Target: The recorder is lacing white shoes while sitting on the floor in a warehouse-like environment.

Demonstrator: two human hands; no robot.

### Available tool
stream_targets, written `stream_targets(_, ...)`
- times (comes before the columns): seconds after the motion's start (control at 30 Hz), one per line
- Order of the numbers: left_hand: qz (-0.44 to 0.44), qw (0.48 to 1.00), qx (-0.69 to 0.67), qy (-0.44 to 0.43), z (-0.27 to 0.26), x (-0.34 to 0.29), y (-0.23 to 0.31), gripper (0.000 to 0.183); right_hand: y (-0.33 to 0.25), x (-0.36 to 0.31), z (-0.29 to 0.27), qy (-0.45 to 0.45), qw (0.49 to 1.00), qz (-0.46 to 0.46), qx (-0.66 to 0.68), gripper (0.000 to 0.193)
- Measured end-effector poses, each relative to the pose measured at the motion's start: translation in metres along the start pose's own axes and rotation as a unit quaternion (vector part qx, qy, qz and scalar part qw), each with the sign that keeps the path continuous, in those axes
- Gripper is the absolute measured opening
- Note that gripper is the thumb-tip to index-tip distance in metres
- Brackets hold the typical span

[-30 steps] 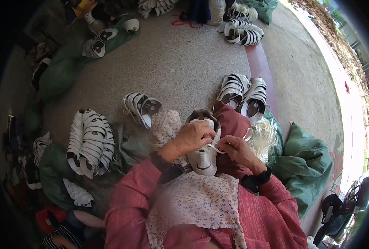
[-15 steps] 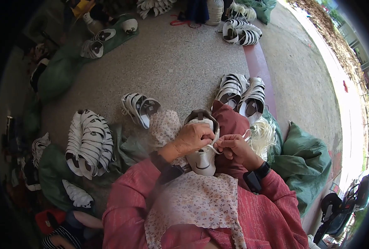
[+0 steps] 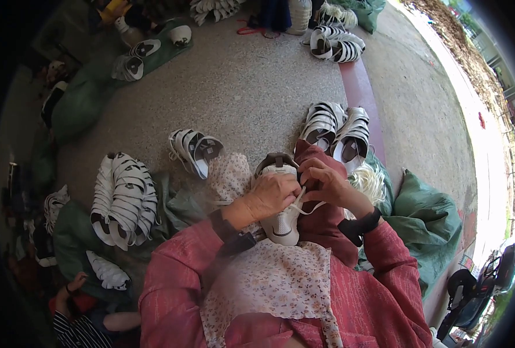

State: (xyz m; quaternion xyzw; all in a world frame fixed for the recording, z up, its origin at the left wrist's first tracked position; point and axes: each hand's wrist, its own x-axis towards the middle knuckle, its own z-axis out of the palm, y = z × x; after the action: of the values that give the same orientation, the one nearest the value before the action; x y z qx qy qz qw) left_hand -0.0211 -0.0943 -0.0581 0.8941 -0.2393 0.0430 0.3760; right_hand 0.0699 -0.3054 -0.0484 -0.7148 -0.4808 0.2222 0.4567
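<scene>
A white sneaker [image 3: 282,227] with a brown collar rests between my knees, its toe toward me. My left hand [image 3: 273,195] lies across its upper, fingers curled closed on the shoe around the eyelet edge. To the right, my right hand [image 3: 328,184] is bent over the shoe's side, thumb and fingers pinched together at a cream shoelace [image 3: 297,206]. The lace trails between both hands over the shoe's side. Its upper run and the eyelets are partly hidden by my fingers.
Stacked white shoe uppers stand at left [image 3: 124,197], by my left knee [image 3: 196,152] and beyond my right knee [image 3: 352,136]. A bundle of cream laces [image 3: 368,184] lies on a green sack [image 3: 422,211] at right. Another person's arm [image 3: 66,296] shows at lower left.
My right hand has risen and moved away from me along the shoe's side, its wrist turning. My left hand stays nearly in place. The other person's arm at lower left has come up.
</scene>
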Motion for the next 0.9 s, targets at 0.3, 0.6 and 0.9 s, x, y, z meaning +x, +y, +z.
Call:
stream_targets(0.3,0.054,0.996,0.064,0.01,-0.002,0.0,0.003,0.011,0.014,-0.001,0.006,0.015,1.0,-0.02,0.001,0.025)
stream_targets(0.6,-0.3,0.849,0.312,0.303,-0.256,-0.111,-0.099,0.012,0.012,0.007,0.004,-0.012,0.999,0.013,-0.035,0.023)
stream_targets(0.9,-0.347,0.772,0.289,0.447,-0.263,-0.257,-0.122,0.014,0.003,-0.004,0.007,0.011,0.944,0.15,0.294,0.035)
